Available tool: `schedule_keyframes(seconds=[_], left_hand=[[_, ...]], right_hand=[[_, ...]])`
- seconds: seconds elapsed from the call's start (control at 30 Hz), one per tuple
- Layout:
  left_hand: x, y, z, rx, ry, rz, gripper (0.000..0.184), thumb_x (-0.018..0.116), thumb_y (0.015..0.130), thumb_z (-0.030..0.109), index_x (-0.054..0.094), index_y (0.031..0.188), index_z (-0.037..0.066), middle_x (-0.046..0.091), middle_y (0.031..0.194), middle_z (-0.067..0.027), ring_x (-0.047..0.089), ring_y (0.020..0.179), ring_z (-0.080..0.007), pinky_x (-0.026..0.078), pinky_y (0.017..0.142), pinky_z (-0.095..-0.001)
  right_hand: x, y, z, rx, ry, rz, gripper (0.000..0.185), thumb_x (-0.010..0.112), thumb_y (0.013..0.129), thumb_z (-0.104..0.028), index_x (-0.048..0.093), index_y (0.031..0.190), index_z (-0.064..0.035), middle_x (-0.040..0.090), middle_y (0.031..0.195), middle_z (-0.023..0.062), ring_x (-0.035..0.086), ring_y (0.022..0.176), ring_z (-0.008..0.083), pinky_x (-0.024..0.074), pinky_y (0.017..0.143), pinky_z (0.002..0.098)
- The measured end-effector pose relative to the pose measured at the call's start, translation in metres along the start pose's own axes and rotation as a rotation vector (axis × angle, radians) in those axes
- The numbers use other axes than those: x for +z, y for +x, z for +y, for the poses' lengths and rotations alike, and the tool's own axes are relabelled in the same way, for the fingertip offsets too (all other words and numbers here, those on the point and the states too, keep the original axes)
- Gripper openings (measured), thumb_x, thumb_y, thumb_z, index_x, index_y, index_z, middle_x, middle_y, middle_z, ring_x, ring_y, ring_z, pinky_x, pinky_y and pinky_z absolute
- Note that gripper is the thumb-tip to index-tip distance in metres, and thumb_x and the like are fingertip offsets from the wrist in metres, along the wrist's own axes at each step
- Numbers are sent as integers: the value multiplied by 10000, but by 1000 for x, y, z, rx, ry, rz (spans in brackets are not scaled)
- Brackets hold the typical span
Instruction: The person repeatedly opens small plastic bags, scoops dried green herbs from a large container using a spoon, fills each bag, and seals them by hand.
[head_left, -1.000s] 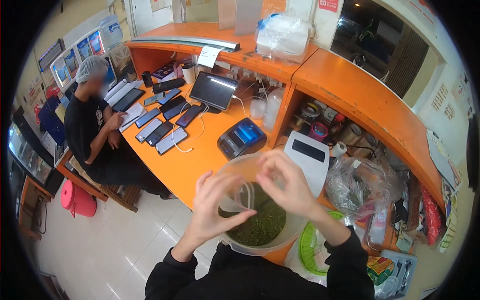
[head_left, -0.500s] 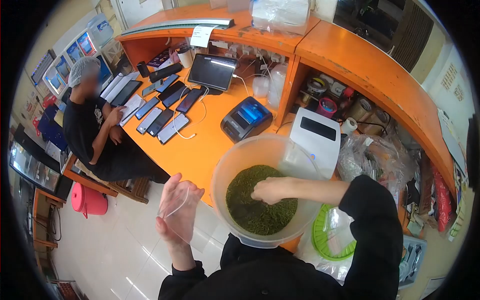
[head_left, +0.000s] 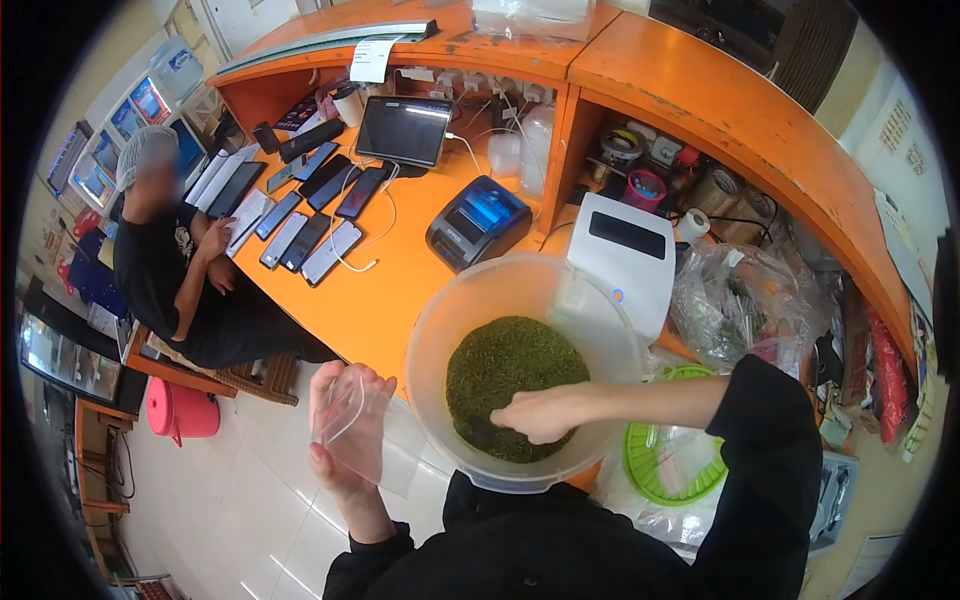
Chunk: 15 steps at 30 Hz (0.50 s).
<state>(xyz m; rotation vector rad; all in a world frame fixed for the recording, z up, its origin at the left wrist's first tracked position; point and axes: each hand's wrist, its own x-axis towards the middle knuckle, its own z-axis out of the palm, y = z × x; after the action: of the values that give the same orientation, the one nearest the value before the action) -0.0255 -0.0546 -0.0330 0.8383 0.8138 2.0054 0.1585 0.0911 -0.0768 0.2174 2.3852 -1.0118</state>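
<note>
Our hands are apart: L hand [head_left: 350, 435] has its fingers bent round a clear plastic bag [head_left: 372, 435], off to the L of the tub; R hand [head_left: 545, 412] is down in the tub [head_left: 425, 380], fingertips in the chopped greens [head_left: 510, 360], can't tell if they're gripping any. Tub overlaps the near end of the orange desk [head_left: 375, 310]; what's under it we can't see. Just R of it, green basket [head_left: 645, 478] w/ clear plastic inside; beyond tub's far R side, white device [head_left: 612, 272]. Blk printer [head_left: 478, 225] sits btwn tub & desk's back edge, tablet [head_left: 404, 130] propped further along that edge. Phones [head_left: 292, 240] bunched twd desk's L edge, w/ white cables. Past that edge a co-worker [head_left: 165, 270] sits, hand on papers [head_left: 248, 220]. Pink bin [head_left: 183, 410] on floor, far L.
</note>
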Motion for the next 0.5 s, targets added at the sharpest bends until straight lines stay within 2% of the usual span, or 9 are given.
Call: schedule_keyframes(seconds=[0.07,0.1,0.2,0.23,0.4,0.5], left_hand=[[-7,0,0,-6,6,-38,809,663,723,535,355,1296,54,474,1190,-135,476,1107,-233,333,1008,-457],[-9,0,0,-8,9,-57,807,659,731,532,352,1314,66,470,1230,-120,468,1124,-225,323,1014,-463],[-10,1,1,-1,-42,-58,795,662,738,516,351,1315,67,468,1238,-122,467,1129,-228,320,1015,-474],[-10,2,1,9,-52,-67,792,661,741,512,349,1316,66,467,1238,-126,466,1130,-230,319,1015,-475],[-13,0,6,48,-82,-63,788,656,749,499,340,1323,61,457,1240,-147,461,1128,-246,319,1013,-483],[-11,-1,9,57,-81,8,792,677,727,505,332,1271,46,445,1163,-168,461,1121,-265,331,1016,-474]], right_hand=[[-11,-1,20,-71,11,-76,294,489,761,-19,517,1045,48,627,833,170,622,758,311,491,646,393],[-26,-8,20,79,292,-173,286,484,757,-34,537,1029,37,640,800,137,622,706,244,484,626,338],[-29,-2,55,63,524,-211,283,479,761,-27,563,1029,5,641,796,95,614,702,175,475,613,292],[-32,-2,58,53,548,-226,269,483,768,-36,590,1014,-19,629,777,63,598,696,142,461,606,264],[-36,-3,61,36,520,-253,254,498,768,-49,622,989,-21,603,738,28,540,653,115,437,599,247],[-37,-6,63,15,507,-288,252,503,770,-56,632,984,-25,595,721,20,516,630,107,422,582,243]])
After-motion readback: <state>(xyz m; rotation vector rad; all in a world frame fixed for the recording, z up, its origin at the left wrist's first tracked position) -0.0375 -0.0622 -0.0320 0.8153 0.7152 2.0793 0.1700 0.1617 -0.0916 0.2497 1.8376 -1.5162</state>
